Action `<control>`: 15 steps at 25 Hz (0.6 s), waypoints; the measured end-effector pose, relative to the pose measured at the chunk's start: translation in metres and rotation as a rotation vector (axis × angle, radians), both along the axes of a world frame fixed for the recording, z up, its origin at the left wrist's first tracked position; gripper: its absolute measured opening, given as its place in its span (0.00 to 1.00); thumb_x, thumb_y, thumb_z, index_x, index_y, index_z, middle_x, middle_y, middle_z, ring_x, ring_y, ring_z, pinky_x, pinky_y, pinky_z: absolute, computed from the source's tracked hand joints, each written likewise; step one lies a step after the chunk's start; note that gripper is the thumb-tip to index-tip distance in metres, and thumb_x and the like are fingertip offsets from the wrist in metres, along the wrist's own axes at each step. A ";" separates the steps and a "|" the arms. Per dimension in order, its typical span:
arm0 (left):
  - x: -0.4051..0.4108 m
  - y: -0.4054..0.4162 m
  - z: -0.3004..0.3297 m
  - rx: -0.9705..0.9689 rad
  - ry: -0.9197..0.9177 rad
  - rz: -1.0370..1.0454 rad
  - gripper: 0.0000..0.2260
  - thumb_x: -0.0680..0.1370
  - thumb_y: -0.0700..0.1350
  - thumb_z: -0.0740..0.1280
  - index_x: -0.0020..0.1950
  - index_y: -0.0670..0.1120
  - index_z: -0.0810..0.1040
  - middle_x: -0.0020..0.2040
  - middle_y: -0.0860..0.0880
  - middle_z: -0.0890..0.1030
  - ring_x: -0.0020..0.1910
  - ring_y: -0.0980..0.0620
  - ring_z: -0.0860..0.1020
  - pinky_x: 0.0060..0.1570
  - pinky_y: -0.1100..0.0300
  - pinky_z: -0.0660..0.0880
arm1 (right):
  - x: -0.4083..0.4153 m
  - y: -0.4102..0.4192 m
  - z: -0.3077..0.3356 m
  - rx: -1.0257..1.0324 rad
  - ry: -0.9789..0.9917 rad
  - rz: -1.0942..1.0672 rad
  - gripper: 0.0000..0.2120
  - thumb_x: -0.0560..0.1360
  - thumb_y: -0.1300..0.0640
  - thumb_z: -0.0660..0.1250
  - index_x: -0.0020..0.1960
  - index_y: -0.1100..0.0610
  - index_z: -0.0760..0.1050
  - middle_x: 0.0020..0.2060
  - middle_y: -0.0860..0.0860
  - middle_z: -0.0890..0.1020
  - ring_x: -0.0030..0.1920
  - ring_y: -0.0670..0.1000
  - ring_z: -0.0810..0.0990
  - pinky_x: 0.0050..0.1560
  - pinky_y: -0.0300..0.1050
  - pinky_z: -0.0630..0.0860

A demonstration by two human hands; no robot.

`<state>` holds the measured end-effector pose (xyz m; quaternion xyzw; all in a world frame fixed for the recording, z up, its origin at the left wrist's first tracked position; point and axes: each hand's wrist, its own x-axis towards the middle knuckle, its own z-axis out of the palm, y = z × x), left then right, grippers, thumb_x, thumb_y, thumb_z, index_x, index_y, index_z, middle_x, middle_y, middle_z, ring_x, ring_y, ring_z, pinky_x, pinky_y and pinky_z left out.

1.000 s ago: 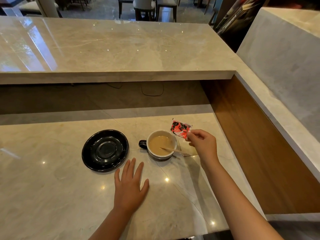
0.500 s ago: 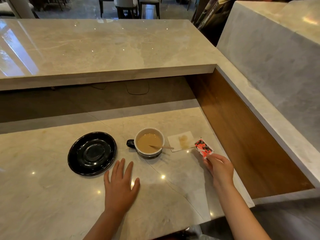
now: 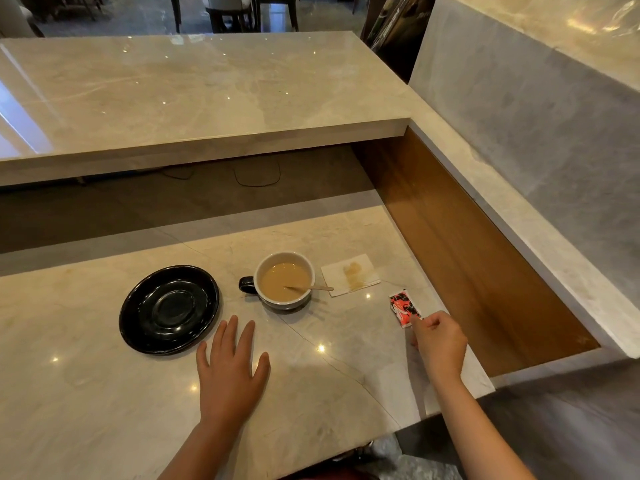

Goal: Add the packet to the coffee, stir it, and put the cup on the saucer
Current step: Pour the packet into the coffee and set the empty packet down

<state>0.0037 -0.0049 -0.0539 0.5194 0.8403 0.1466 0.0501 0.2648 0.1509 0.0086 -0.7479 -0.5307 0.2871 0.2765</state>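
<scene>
Red packet (image 3: 404, 309) is pinched by my right hand (image 3: 438, 342); left hand (image 3: 231, 368) lies flat, open. Stirrer (image 3: 310, 288) may tip the cup (image 3: 284, 280).

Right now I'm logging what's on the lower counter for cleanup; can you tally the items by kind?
Saucer: 1
Cup of coffee: 1
Stirrer: 1
Napkin: 1
Packet: 1
Total: 5

Your marble desk (image 3: 104, 393) carries a black saucer (image 3: 169, 309), the coffee cup (image 3: 284, 281) mid-desk, a stained napkin (image 3: 349, 274), and a red packet (image 3: 403, 309) near its right edge.
</scene>
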 end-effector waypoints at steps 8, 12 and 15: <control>0.000 0.001 0.000 -0.013 -0.001 -0.002 0.28 0.75 0.59 0.52 0.71 0.47 0.66 0.73 0.42 0.63 0.72 0.44 0.58 0.67 0.39 0.52 | 0.012 -0.011 -0.026 0.153 -0.557 0.690 0.28 0.76 0.45 0.43 0.69 0.57 0.65 0.69 0.54 0.70 0.71 0.55 0.62 0.69 0.55 0.60; 0.000 0.000 0.000 -0.013 0.006 -0.001 0.28 0.75 0.59 0.51 0.71 0.47 0.66 0.73 0.42 0.63 0.71 0.44 0.58 0.67 0.39 0.52 | 0.015 -0.010 -0.036 0.047 -0.612 0.735 0.34 0.73 0.38 0.35 0.74 0.53 0.48 0.75 0.50 0.55 0.75 0.50 0.48 0.73 0.55 0.50; 0.001 0.000 0.000 -0.013 0.011 -0.004 0.28 0.75 0.59 0.51 0.71 0.47 0.66 0.72 0.41 0.64 0.72 0.44 0.58 0.67 0.39 0.53 | 0.012 -0.007 -0.034 0.027 -0.630 0.722 0.36 0.72 0.36 0.33 0.75 0.52 0.46 0.76 0.50 0.54 0.75 0.50 0.47 0.73 0.61 0.48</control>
